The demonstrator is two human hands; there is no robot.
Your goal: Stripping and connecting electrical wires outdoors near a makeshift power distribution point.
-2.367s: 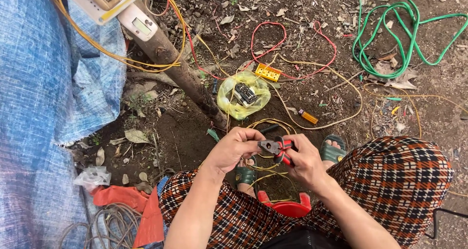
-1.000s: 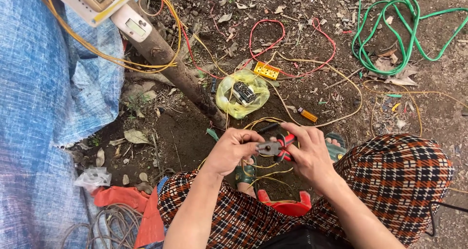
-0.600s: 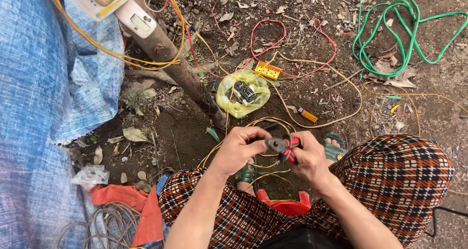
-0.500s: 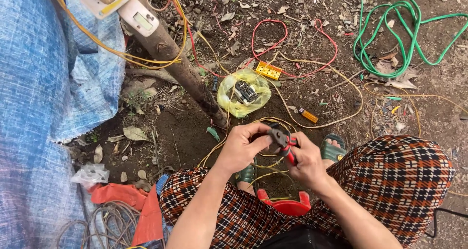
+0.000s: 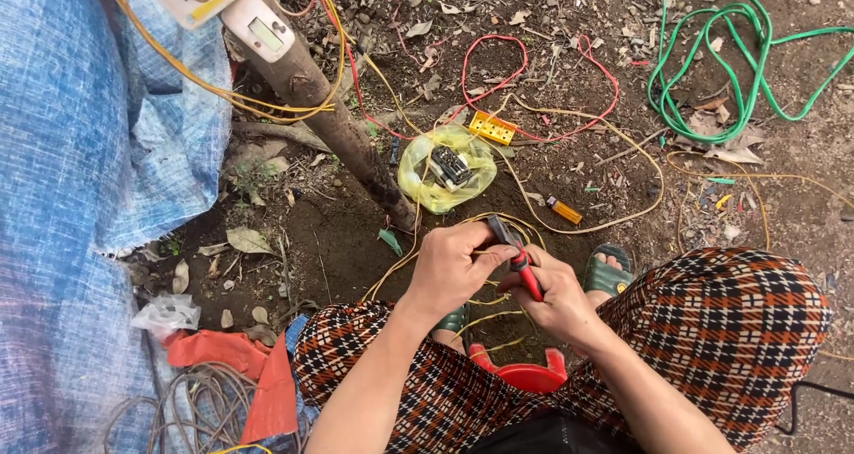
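Note:
My right hand (image 5: 553, 296) grips red-handled pliers (image 5: 519, 257), jaws pointing up and away from me. My left hand (image 5: 455, 265) pinches a thin yellow wire (image 5: 487, 297) right at the pliers' jaws. The wire loops down between my knees and out across the dirt. Both hands sit close together above my lap, over patterned trousers and a red stool (image 5: 525, 376).
A yellow plastic bag (image 5: 445, 169) with dark parts lies on the dirt ahead, beside a wooden post (image 5: 334, 125) carrying a white box. Red wire (image 5: 516, 89), green cable (image 5: 729, 63), a yellow connector block (image 5: 492, 128) and a blue tarp (image 5: 80, 196) surround me.
The pliers turned from lying crosswise between my hands to pointing upward in my right hand, and my left hand shifted onto the wire at the jaws.

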